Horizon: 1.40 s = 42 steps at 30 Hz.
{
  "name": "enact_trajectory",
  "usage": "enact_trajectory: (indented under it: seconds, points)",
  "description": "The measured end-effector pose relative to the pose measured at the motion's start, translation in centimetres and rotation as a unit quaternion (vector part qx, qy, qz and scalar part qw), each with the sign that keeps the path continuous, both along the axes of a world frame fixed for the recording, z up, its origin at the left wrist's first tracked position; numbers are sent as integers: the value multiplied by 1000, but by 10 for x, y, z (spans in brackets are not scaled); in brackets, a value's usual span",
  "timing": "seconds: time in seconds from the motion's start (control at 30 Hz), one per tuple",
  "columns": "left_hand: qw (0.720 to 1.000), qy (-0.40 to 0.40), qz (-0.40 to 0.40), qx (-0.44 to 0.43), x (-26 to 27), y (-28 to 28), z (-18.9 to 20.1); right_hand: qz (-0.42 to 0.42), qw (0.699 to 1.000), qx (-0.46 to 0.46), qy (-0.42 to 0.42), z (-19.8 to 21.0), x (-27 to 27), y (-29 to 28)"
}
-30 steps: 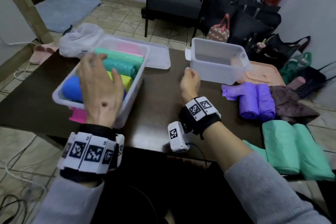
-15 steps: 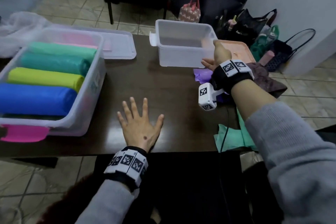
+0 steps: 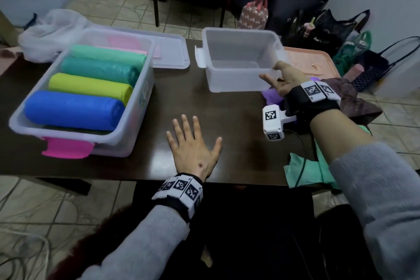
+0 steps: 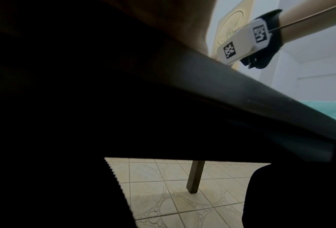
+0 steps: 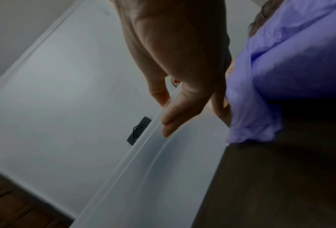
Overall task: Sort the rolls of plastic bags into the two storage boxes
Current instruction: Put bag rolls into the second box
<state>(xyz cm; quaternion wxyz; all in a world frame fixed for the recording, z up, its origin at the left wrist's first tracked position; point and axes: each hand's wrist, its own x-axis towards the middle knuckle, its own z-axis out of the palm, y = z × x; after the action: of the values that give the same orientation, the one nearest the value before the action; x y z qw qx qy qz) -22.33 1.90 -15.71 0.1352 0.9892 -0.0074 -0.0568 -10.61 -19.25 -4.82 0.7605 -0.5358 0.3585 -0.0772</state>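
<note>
Purple rolls (image 3: 270, 96) just under right hand (image 3: 284, 79), which pinches empty box (image 3: 238, 65) rim; left hand (image 3: 193, 150) flat on table (image 3: 238, 134), farther off.

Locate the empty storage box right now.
Head view: the empty storage box sits on the table's far right side, right of the filled box, with the right hand at its near right corner.

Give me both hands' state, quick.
Left hand: open, flat on the table.
Right hand: gripping the empty storage box at its rim.
</note>
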Motion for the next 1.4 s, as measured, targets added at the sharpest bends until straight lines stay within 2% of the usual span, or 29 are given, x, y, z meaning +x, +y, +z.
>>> enact_trajectory:
  seconds: [0.17, 0.3, 0.57, 0.67, 0.8, 0.87, 0.93, 1.03, 1.1, 1.17, 1.23, 1.3, 1.4]
  points:
    - [1000, 2, 4, -7, -1, 1, 0, 48, 996, 81, 3, -3, -26, 20]
    - [1000, -5, 3, -11, -1, 1, -1, 43, 992, 118, -5, -8, -45, 46]
    - [1000, -13, 0, -5, -1, 1, -1, 31, 990, 131, -36, -17, -53, 89]
    - [1000, -14, -3, -2, -1, 2, -1, 25, 990, 133, -45, -15, -56, 91]
    - [1000, -6, -2, -3, 0, 1, -2, 58, 987, 145, -41, -16, -66, 82]
    - [1000, -4, -1, -13, -2, -1, 1, 71, 993, 91, -17, -20, -73, 67]
    - [999, -7, -18, -35, -5, -9, 5, 73, 997, -25, 9, -27, -83, 46]
    - [995, -11, -80, -50, -7, -31, 9, 37, 977, -204, 53, -39, -98, 7]
    - [992, -8, -114, -52, -7, -50, 10, 42, 945, -312, 88, -41, -105, -15]
    - [990, -11, -135, -44, -8, -64, 9, 63, 896, -421, 126, -36, -108, -31]
    - [988, -19, -152, -26, -11, -70, 4, 98, 852, -492, 153, -30, -103, -42]
    - [987, -32, -156, -22, -13, -70, -2, 129, 810, -540, 190, -25, -93, -49]
    - [987, -44, -152, -33, -13, -69, -6, 179, 788, -541, 232, -16, -88, -45]
